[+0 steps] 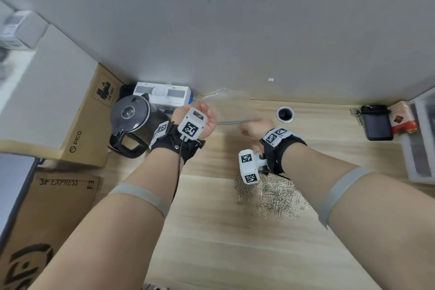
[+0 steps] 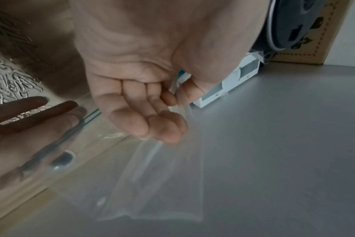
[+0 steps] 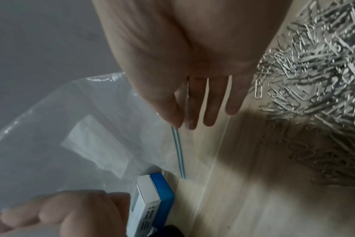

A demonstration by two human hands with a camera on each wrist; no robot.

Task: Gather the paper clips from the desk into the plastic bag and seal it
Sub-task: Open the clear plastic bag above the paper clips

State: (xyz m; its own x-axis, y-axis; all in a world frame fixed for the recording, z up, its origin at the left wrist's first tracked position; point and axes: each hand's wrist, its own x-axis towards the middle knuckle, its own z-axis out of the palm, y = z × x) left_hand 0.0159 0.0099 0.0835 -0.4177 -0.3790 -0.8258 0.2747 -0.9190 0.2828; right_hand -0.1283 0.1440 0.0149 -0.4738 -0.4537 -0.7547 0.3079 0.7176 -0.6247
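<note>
A clear plastic bag (image 1: 231,108) with a blue zip line (image 3: 178,152) is held up above the back of the wooden desk (image 1: 211,231). My left hand (image 1: 208,114) pinches its left edge, with the fingers (image 2: 162,125) curled in the left wrist view. At the right corner my right hand (image 1: 249,126) pinches the zip strip between thumb and fingers (image 3: 210,109). A heap of silver paper clips (image 1: 270,195) lies on the desk under my right wrist, also seen as paper clips (image 3: 314,64) beside my right hand. I see no clips inside the bag (image 2: 162,176).
A black kettle (image 1: 131,122) and a cardboard box (image 1: 87,125) stand at the back left. A white and blue box (image 1: 162,94) sits against the wall. A cable hole (image 1: 285,114), a black case (image 1: 376,125) and plastic drawers (image 1: 421,139) lie to the right.
</note>
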